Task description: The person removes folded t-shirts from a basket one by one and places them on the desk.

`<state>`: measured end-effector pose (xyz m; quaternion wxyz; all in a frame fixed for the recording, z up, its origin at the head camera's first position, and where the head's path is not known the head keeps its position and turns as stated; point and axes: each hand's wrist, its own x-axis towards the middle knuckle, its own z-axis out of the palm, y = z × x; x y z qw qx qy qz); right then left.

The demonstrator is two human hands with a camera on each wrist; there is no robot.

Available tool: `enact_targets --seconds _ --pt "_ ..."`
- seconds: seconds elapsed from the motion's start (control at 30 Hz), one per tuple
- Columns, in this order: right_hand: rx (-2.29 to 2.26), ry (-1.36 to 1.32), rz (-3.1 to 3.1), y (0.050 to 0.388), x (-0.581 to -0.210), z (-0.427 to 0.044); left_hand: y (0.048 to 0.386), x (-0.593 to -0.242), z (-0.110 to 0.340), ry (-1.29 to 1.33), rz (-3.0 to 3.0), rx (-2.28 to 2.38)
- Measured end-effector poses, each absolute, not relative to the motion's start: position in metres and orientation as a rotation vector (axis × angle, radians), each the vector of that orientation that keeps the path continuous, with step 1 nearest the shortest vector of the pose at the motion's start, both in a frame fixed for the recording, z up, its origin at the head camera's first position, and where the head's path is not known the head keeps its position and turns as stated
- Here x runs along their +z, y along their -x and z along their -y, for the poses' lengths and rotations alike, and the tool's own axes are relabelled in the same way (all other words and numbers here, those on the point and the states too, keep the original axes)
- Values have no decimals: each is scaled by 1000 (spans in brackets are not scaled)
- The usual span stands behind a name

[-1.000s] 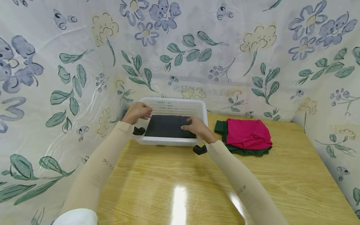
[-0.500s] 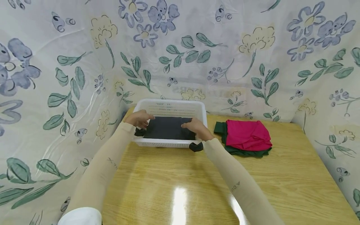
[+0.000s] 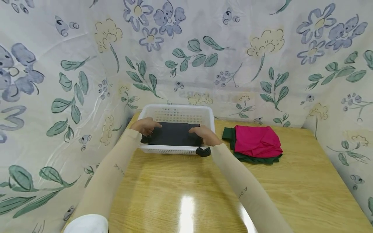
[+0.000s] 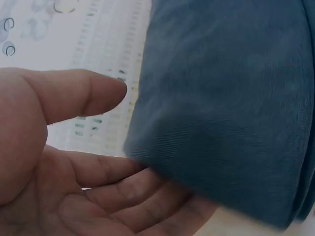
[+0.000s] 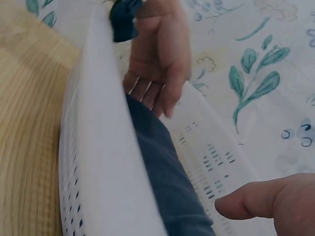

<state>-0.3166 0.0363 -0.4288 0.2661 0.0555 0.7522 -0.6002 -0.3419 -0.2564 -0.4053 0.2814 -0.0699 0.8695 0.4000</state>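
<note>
A folded dark cloth point(image 3: 175, 133), bluish in the wrist views, lies in a white perforated basket point(image 3: 175, 149). At the basket's left end is my left hand point(image 3: 144, 125). In the left wrist view its fingers point(image 4: 113, 194) reach beneath the near corner of the folded cloth point(image 4: 226, 83), while the thumb stays apart from the fabric. My right hand point(image 3: 206, 134) is at the basket's right end, level with the cloth. The right wrist view shows its straight thumb point(image 5: 261, 199) beside the fabric; its other fingers are hidden.
Right of the basket, a folded bright pink cloth point(image 3: 257, 139) lies on a dark green cloth point(image 3: 228, 133). Both rest on the wooden table point(image 3: 157, 184). A flower-patterned curtain point(image 3: 233, 71) hangs behind the basket and along both sides.
My left hand has lowered into the basket's left end, its fingers now at the dark cloth's edge. My right hand has shifted slightly down. The cloth and basket keep their places.
</note>
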Motion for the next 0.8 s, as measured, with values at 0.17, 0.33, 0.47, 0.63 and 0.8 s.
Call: enact_targets --seconds 0.17,0.33,0.47,0.63,0.8 --pt "-1664 -202 -1937 318 -430 -37 337 -409 256 197 -2338 1118" --pt "-1706 -318 -1839 321 -430 -35 340 -410 257 155 -2337 1130" --pt "-1720 -361 -1796 322 -430 -32 339 -410 258 136 -2323 1133" --pt "-1698 -307 -1844 321 -431 -33 338 -409 256 168 -2336 1162" --pt "-1608 -144 -2007 320 -433 -33 336 -409 256 195 -2344 1222"
